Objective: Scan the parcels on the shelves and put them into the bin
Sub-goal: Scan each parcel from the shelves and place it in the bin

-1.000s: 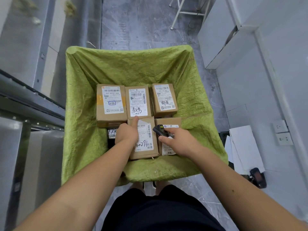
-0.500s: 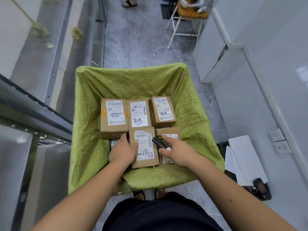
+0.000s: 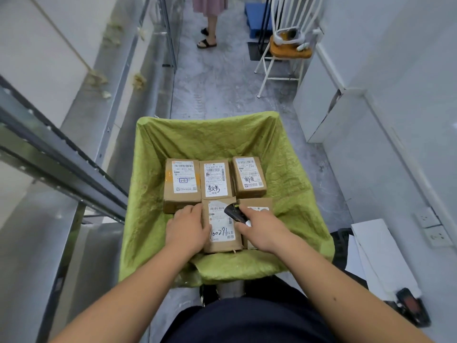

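In the middle of the frame stands the bin (image 3: 291,194), lined with crumpled green cloth; five brown cardboard parcels lie flat in it, labels up, packed edge to edge in two rows; the far row holds the left parcel (image 3: 181,184), the middle parcel (image 3: 216,179) and the right parcel (image 3: 248,177); the near row holds the handwritten parcel (image 3: 221,233), marked 100291, and beside it to the right a part-hidden parcel (image 3: 257,203); the left hand (image 3: 188,229) rests on the left edge of the handwritten parcel, fingers bent down over its side; the right hand (image 3: 259,229) has its fingers curled round a black scanner (image 3: 235,214), which points over that parcel's label; at the left of the frame runs a grey metal shelf rail (image 3: 61,164); at the upper right a white chair (image 3: 286,45) stands on the grey floor; at the top centre another person's sandalled feet (image 3: 206,42) show; at the lower right white sheets (image 3: 376,248) lie by a dark handheld device (image 3: 411,305).
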Tool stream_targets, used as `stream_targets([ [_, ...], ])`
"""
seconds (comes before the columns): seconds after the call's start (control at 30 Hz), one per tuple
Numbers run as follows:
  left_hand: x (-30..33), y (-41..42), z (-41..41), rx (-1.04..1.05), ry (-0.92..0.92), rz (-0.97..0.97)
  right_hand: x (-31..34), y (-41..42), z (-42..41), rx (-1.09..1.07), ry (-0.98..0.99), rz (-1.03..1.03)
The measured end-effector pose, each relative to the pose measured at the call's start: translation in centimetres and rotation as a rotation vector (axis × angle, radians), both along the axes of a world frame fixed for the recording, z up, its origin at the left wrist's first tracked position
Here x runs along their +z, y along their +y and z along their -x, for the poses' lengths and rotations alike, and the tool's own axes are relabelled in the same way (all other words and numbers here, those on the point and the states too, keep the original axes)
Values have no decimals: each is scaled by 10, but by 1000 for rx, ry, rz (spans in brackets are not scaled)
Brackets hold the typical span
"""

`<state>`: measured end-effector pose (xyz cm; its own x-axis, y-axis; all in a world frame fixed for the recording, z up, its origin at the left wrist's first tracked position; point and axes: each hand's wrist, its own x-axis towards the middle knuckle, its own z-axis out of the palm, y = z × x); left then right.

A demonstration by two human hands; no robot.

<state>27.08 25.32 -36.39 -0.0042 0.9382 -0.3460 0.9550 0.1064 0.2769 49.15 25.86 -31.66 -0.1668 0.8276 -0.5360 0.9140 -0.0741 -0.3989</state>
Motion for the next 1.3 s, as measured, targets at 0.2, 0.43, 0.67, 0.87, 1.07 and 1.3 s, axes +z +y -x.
stream_targets([
  [0.2,23,-21,-5,96,47,-103,7,4,-4,161,-32,-71],
  [0.43,54,-79,-29,391,153,-141,12,4,-22,365,20,-121],
  [0.67,95,-165,-57,670,241,-280,35,-26,-31,502,248,-120],
  [0.87,120,-258,-78,869,353,-254,65,-72,-10,763,296,-152],
  [1.07,141,-359,-85,1119,454,-274,96,-147,37,1067,394,-246],
  [1.3,167,-510,-97,1400,551,-280,134,-277,89,1366,460,-331],
])
